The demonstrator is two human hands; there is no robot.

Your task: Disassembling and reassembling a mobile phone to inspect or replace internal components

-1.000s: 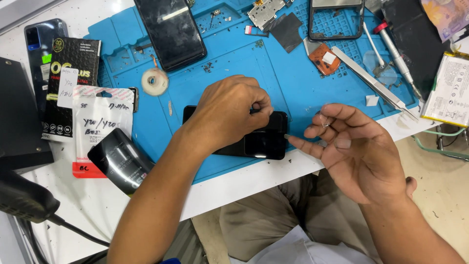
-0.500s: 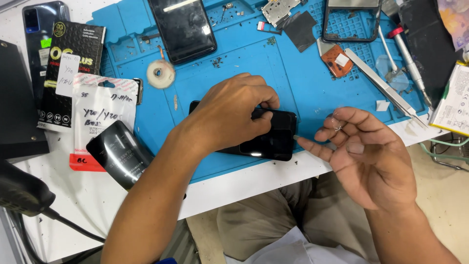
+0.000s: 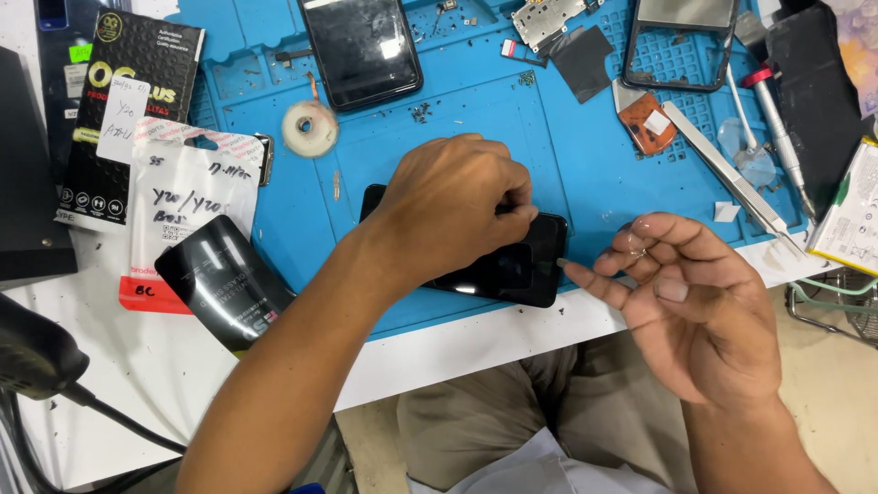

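A black smartphone (image 3: 512, 265) lies flat near the front edge of the blue repair mat (image 3: 384, 165), under the left hand (image 3: 457, 206), whose curled fingers press down on its top. The right hand (image 3: 695, 311) hovers just beside the phone's right end, palm up and loosely spread, forefinger tip almost at its corner, with metal tweezers (image 3: 722, 169) beyond.

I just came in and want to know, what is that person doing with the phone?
A person sits at a white table with a blue work mat. Their left hand presses down on a flat black phone lying on the mat. Their right hand is open, palm up, one fingertip at the phone's right edge. Metal tweezers, a red-handled screwdriver and another dark phone lie further back.
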